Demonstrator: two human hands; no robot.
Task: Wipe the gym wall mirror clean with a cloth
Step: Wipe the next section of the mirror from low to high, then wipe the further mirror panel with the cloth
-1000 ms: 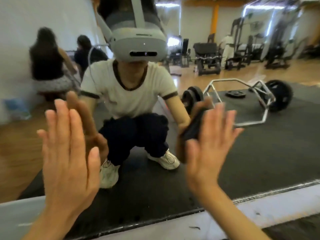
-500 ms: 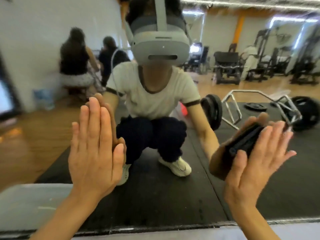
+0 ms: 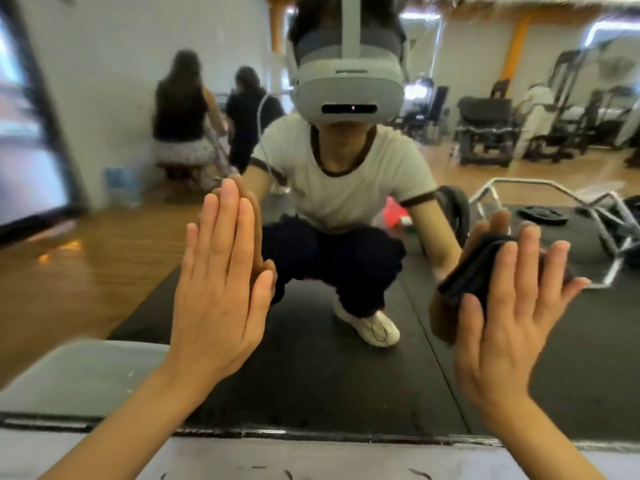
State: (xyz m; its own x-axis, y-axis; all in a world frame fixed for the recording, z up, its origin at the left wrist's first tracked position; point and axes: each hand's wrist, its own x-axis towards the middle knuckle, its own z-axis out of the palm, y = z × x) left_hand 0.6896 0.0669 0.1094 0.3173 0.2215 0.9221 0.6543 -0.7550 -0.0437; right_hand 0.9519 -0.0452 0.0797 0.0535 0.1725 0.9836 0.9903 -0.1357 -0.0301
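The grip of the right hand (image 3: 509, 327) is wide: its fingers lie straight and spread, pressing one dark folded cloth (image 3: 474, 271) flat against the mirror (image 3: 329, 386) at the right of the frame. The cloth sits between palm and glass, its edge showing past the thumb side. The left hand (image 3: 218, 289), at centre left, holds nothing; its fingers are straight and close together, flat on the glass, meeting their own reflection.

There are two hands and one cloth. The mirror fills most of the frame, its lower edge running across the bottom above a pale ledge (image 3: 311, 459). In the glass I see one crouching person in a grey headset (image 3: 349, 88), two people (image 3: 180, 109) at upper left with backs turned, one hex bar (image 3: 540, 202) on the black mat at right, and gym machines (image 3: 485, 133) at upper right.
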